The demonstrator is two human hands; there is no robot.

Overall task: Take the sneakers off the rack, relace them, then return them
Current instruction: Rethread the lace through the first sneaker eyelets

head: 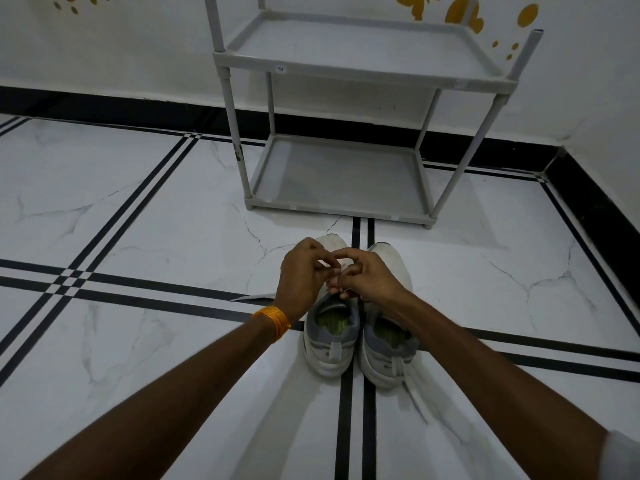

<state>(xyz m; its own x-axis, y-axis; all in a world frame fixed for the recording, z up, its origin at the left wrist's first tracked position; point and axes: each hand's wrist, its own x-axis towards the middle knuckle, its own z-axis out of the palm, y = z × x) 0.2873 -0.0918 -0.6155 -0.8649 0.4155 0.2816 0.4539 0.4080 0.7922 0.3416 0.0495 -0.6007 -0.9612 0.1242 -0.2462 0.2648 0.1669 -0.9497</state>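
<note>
Two white and grey sneakers stand side by side on the floor with heels toward me, the left sneaker (330,341) and the right sneaker (388,351). Both hands meet over the left sneaker's lace area. My left hand (303,275) and my right hand (367,275) each pinch the white lace (341,263) between their fingertips. Most of the lace is hidden under the fingers. The grey two-shelf shoe rack (346,174) stands beyond the sneakers against the wall, with nothing on either shelf.
The floor is white marble tile with black stripe lines (356,410). A black skirting runs along the wall (104,105) behind the rack and along the right side. A white lace end (415,400) trails on the floor by the right sneaker.
</note>
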